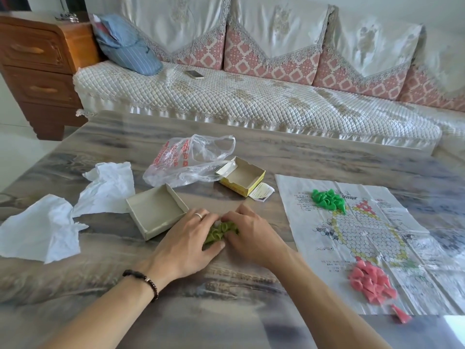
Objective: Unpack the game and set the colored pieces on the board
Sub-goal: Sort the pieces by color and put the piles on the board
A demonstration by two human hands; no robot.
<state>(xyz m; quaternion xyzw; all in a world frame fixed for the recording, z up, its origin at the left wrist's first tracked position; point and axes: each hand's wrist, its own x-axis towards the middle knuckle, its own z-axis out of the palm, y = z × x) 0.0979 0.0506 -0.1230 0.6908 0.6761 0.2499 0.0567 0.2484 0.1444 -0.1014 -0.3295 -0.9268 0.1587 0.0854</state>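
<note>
A paper game board (pixel 364 238) with a hexagon grid lies flat at the right of the table. A heap of bright green cone pieces (pixel 329 199) rests on its far corner. A heap of pink cone pieces (pixel 371 283) rests on its near part, with one pink piece (pixel 401 316) off its near edge. My left hand (pixel 186 241) and my right hand (pixel 249 235) cup a pile of olive-green pieces (pixel 222 233) on the bare table, left of the board. Fingers of both hands close around the pile.
An empty grey box half (pixel 157 210) sits just left of my hands; the yellow box half (pixel 242 176) and a small leaflet (pixel 261 191) lie behind. A clear plastic bag (pixel 188 159) and crumpled white paper (pixel 40 230) lie at left. A sofa stands beyond the table.
</note>
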